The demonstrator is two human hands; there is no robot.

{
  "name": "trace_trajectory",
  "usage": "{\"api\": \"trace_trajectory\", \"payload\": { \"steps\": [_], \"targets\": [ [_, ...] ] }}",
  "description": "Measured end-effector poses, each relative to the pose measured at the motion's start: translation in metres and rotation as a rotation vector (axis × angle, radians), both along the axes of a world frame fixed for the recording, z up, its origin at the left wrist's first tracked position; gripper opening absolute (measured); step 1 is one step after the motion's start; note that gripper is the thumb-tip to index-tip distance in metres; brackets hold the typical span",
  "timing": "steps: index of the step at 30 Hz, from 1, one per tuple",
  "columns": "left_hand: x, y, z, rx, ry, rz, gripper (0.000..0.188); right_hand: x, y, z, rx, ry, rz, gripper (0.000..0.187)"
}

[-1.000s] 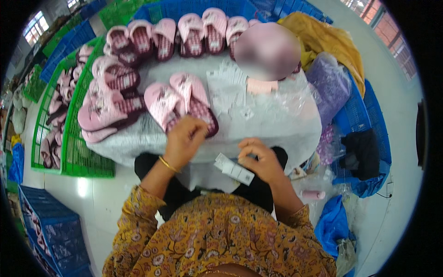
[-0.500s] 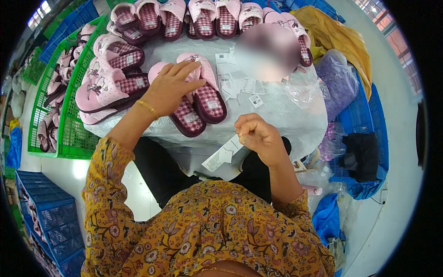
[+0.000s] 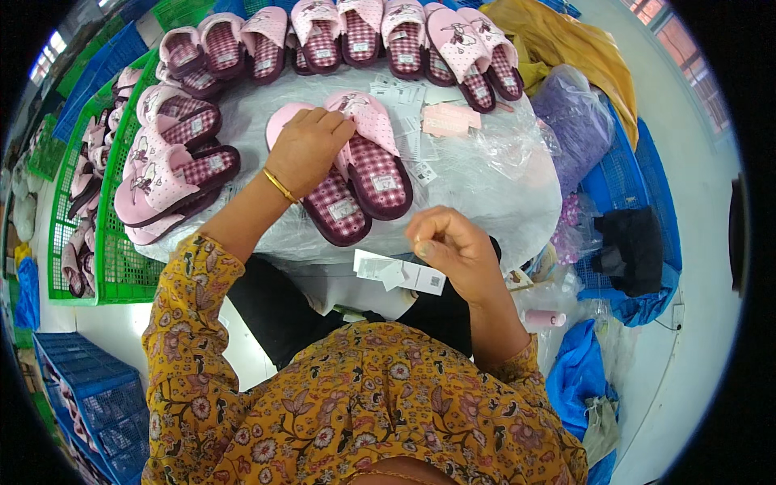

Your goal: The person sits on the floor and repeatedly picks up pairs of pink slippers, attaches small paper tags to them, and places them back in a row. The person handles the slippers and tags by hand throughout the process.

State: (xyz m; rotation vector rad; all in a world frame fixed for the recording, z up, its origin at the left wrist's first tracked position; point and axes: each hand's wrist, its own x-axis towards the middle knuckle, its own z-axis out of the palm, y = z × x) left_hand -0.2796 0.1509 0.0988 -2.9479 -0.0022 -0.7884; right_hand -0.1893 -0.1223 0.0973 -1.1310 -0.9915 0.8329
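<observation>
Two pink slippers with checked insoles [image 3: 373, 166] lie side by side on a table covered in clear plastic [image 3: 493, 190]. My left hand [image 3: 309, 149] rests on the upper band of the left slipper, gripping it; a gold bangle sits on that wrist. My right hand [image 3: 453, 249] hovers near the table's front edge, its fingers pinched on a thin string from which white paper tags [image 3: 400, 273] hang.
A row of pink slippers [image 3: 364, 32] lines the table's far edge; more are stacked at the left [image 3: 166, 174] and in a green crate [image 3: 101, 259]. Loose tags [image 3: 412, 121] lie mid-table. Blue crates [image 3: 97, 404], a purple bag [image 3: 570, 121], yellow cloth and a pink spool [image 3: 546, 318] surround it.
My left hand reached forward onto the slipper pair and the view tilted down toward the table. My right hand lifted the tags slightly toward the table edge.
</observation>
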Motion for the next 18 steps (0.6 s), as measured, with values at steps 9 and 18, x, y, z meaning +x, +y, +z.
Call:
{"api": "trace_trajectory", "payload": {
  "steps": [9, 18],
  "targets": [
    [0.005, -0.017, -0.021, -0.259, 0.039, -0.009, 0.046, 0.019, 0.082, -0.038, -0.127, 0.108, -0.252, 0.01],
    [0.018, -0.027, -0.024, -0.245, 0.029, -0.05, 0.019, 0.032, 0.099, -0.066, -0.211, 0.192, -0.388, 0.008]
  ]
}}
